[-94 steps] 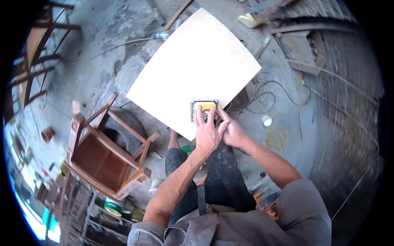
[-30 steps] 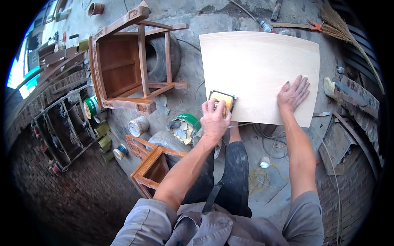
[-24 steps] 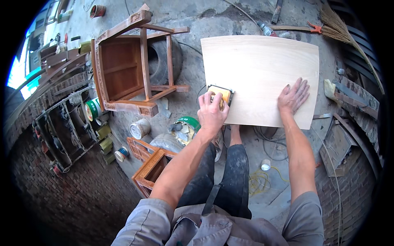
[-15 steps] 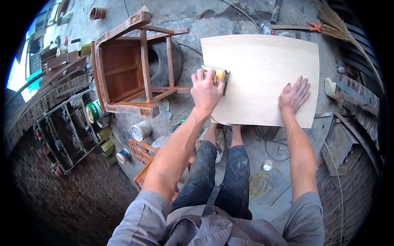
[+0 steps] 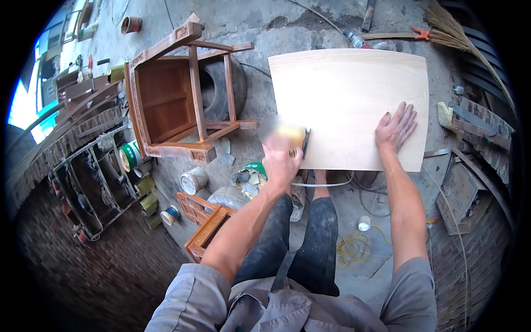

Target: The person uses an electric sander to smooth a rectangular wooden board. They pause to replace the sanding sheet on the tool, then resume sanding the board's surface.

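A pale wooden board [image 5: 348, 105] with a curved far edge lies flat before me. My left hand [image 5: 281, 161] is wrapped around a yellow power sander [image 5: 296, 137] at the board's left edge, near its lower left corner. The sander's dark pad edge rests on the board, while its upper left part is blurred. A light cord [image 5: 332, 183] loops below the board's near edge. On the right side of the board, my right hand [image 5: 395, 130] lies flat with its fingers stretched out, holding nothing.
An upturned wooden chair frame [image 5: 166, 99] lies at left against a tyre [image 5: 221, 88]. Below it are a white bucket [image 5: 193, 180] and a carved wooden piece [image 5: 207, 227]. A straw broom [image 5: 451, 33] lies at far right. A yellow cord [image 5: 354, 247] coils near my legs.
My left hand and the sander have moved toward me along the board's left edge. The right hand stays flat in the same place.
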{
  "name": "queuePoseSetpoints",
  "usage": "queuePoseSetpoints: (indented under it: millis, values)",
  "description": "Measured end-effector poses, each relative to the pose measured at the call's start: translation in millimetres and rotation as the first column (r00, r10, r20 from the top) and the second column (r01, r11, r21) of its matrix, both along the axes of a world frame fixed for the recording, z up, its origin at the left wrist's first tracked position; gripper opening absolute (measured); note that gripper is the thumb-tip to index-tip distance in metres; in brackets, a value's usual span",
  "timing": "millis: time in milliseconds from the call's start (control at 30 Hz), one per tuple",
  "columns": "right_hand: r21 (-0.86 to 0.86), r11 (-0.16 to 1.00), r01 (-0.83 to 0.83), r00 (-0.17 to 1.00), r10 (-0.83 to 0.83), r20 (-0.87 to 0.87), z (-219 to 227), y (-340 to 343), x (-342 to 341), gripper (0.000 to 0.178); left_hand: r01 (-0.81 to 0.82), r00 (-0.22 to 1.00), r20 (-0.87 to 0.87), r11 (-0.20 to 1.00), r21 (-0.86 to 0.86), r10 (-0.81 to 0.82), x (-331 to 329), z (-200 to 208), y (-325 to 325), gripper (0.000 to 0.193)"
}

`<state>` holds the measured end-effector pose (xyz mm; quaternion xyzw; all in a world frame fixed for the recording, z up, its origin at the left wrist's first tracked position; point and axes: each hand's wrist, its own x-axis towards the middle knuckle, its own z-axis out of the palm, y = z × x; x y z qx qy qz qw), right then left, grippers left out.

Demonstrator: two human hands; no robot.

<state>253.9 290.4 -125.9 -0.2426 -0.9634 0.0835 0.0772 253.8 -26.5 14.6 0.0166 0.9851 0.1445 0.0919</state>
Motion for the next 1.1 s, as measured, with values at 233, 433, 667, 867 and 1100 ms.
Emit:
queuePoseSetpoints:
  millis: [233,433,667,867,1100]
  values:
    - [0.009,1.000,0.011,1.000,-0.011,0.006,1,-2,-2,0.072,0.036,0.995,-0.092,0.999,-0.021,-0.037,-37,7,8,0.028]
    - [0.028,1.000,0.010,1.000,-0.009,-0.020,4,-3,-5,0.071,0.049,0.996,-0.071,0.999,-0.013,-0.049,-116,-3,-5,0.033]
    - [0.054,0.998,0.013,0.999,-0.010,-0.046,9,-2,-6,0.069,0.140,0.988,-0.056,0.990,-0.024,-0.141,-171,-1,-4,0.032]
    - [0.026,0.999,0.021,1.000,-0.020,-0.017,9,0,-7,0.069,0.201,0.976,-0.084,0.979,-0.026,-0.202,-214,-7,8,0.032]
    - [-0.004,1.000,0.022,1.000,-0.022,-0.005,8,-1,-5,0.072,0.303,0.948,-0.091,0.952,-0.043,-0.305,-266,-14,-7,0.033]
